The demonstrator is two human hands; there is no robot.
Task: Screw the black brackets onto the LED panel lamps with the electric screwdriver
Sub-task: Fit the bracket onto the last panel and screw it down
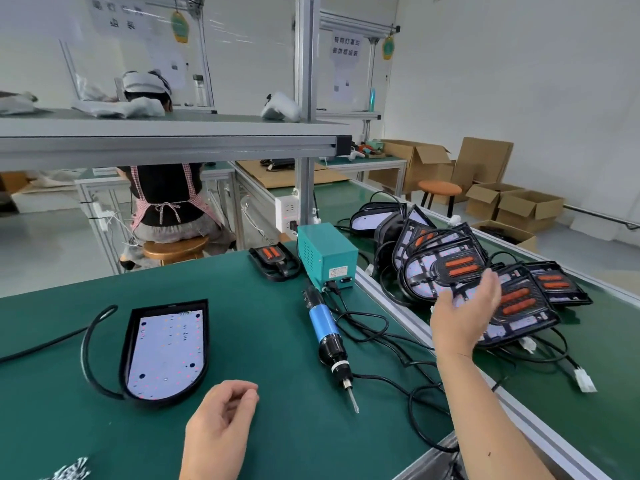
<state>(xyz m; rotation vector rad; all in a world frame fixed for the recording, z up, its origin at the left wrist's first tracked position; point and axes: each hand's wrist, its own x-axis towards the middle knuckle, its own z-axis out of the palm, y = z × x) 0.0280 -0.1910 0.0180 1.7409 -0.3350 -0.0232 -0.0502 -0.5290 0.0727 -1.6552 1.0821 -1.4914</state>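
Observation:
An LED panel lamp (166,351) without a bracket lies face up on the green mat at the left, its black cable looped round it. A loose black bracket (274,262) with orange inserts sits at the mat's far edge. The electric screwdriver (329,337), blue and black, lies on the mat with its bit toward me. On the conveyor at the right is a pile of lamps with brackets (450,268). My right hand (460,315) reaches over that pile, fingers on the edge of the nearest lamp (519,310). My left hand (225,420) hovers over the mat, loosely curled, holding nothing.
A teal power box (327,254) stands behind the screwdriver with cables (391,344) trailing across the mat. Loose screws (71,471) lie at the bottom left. An aluminium rail (398,308) separates mat and conveyor. A person sits on a stool beyond the bench; cardboard boxes stand at the right.

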